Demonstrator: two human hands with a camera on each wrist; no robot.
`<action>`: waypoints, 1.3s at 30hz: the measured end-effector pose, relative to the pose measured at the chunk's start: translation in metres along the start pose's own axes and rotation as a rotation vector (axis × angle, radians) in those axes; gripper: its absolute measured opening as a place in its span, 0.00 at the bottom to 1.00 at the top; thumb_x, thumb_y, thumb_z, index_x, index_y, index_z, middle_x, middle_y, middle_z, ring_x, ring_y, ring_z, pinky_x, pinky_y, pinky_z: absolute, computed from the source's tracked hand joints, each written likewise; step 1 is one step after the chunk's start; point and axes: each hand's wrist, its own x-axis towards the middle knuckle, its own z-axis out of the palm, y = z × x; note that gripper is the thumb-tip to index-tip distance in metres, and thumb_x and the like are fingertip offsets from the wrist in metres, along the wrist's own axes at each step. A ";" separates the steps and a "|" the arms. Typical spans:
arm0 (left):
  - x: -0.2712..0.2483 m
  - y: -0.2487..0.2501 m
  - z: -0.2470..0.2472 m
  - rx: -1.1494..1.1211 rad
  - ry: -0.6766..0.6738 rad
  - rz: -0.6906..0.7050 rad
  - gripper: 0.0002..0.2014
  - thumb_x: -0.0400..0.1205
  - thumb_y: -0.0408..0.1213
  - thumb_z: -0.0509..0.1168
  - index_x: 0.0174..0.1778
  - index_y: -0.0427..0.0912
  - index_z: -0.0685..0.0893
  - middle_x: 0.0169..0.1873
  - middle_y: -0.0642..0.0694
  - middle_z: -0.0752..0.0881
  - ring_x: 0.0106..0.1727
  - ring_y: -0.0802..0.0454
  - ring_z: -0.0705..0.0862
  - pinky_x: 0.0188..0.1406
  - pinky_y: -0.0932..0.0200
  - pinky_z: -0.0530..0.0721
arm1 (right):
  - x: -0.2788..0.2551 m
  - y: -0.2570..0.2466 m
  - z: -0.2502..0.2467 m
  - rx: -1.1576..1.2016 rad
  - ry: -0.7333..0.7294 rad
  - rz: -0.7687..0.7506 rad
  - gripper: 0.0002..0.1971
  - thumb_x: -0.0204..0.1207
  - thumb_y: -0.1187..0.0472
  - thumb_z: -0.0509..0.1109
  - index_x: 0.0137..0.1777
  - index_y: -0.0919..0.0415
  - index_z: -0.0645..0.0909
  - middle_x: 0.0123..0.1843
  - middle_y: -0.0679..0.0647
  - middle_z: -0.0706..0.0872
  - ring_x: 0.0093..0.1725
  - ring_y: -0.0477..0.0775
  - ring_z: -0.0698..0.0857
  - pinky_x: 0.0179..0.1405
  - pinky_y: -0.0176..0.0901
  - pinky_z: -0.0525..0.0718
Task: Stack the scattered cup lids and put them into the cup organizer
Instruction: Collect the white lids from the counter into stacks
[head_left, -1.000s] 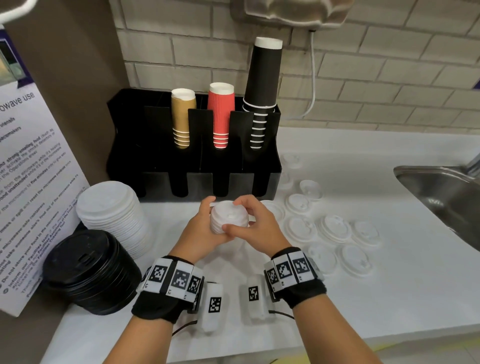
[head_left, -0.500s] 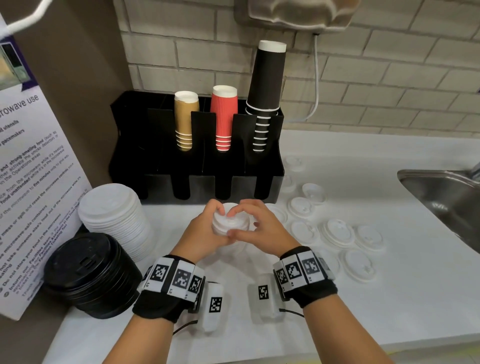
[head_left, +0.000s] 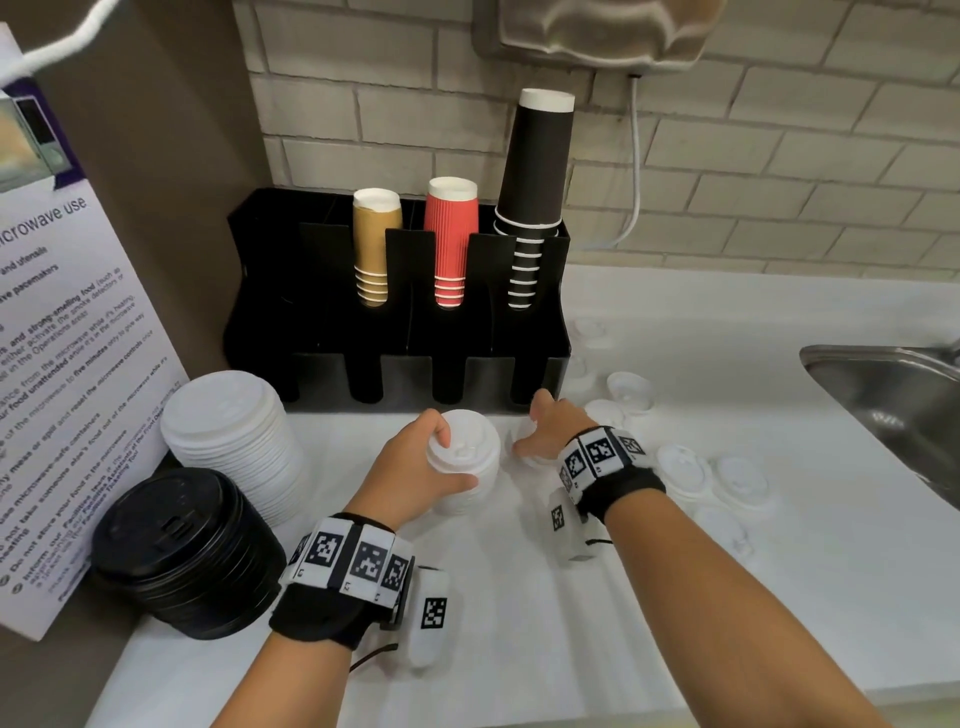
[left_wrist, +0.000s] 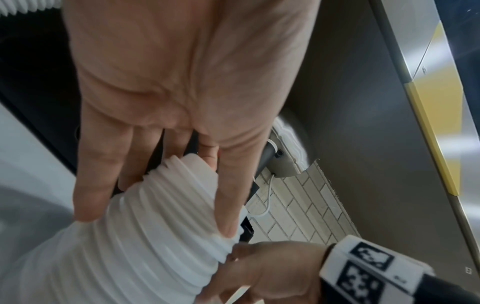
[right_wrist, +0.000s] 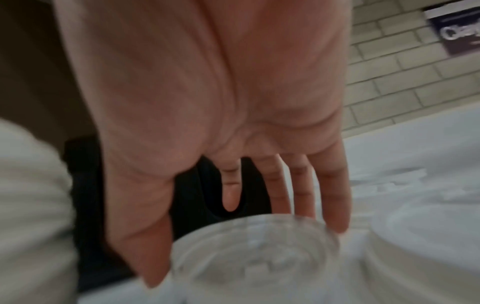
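Observation:
My left hand (head_left: 439, 460) grips a short stack of white cup lids (head_left: 467, 462) just in front of the black cup organizer (head_left: 337, 322). In the left wrist view its fingers (left_wrist: 228, 195) wrap the ribbed side of the lid stack (left_wrist: 155, 246). My right hand (head_left: 540, 434) is apart from the stack, to its right. It reaches over a single white lid (head_left: 525, 434) on the counter. The right wrist view shows straight fingers (right_wrist: 335, 205) and the thumb flanking that lid (right_wrist: 254, 257). Several more loose lids (head_left: 680, 467) lie scattered to the right.
A tall pile of white lids (head_left: 234, 441) and a pile of black lids (head_left: 187, 551) stand at the left, beside a microwave notice (head_left: 62, 364). The organizer holds brown (head_left: 375, 244), red (head_left: 451, 239) and black cups (head_left: 537, 171). A steel sink (head_left: 893, 395) lies at the right.
My right hand has let go of the lid stack and moved right to a loose lid on the counter. The left hand keeps the stack alone.

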 end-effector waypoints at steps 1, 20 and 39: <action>0.000 0.000 0.000 -0.002 -0.006 -0.008 0.22 0.71 0.39 0.79 0.44 0.51 0.68 0.44 0.54 0.77 0.41 0.57 0.74 0.33 0.62 0.71 | -0.002 0.002 -0.004 0.093 -0.005 -0.021 0.29 0.69 0.48 0.75 0.66 0.57 0.68 0.59 0.59 0.78 0.53 0.60 0.81 0.50 0.49 0.82; 0.001 -0.003 0.002 -0.115 0.005 -0.021 0.40 0.68 0.37 0.82 0.71 0.54 0.66 0.53 0.65 0.75 0.50 0.65 0.78 0.39 0.74 0.74 | -0.058 -0.005 0.024 1.052 0.039 -0.490 0.17 0.70 0.64 0.79 0.56 0.57 0.78 0.60 0.47 0.81 0.65 0.50 0.81 0.60 0.44 0.84; -0.001 0.005 0.003 -0.024 -0.046 0.050 0.37 0.72 0.34 0.79 0.73 0.61 0.72 0.58 0.60 0.80 0.61 0.55 0.80 0.60 0.65 0.78 | -0.064 -0.014 0.023 0.629 0.052 -0.517 0.15 0.72 0.58 0.78 0.52 0.37 0.83 0.63 0.45 0.69 0.65 0.44 0.70 0.56 0.29 0.68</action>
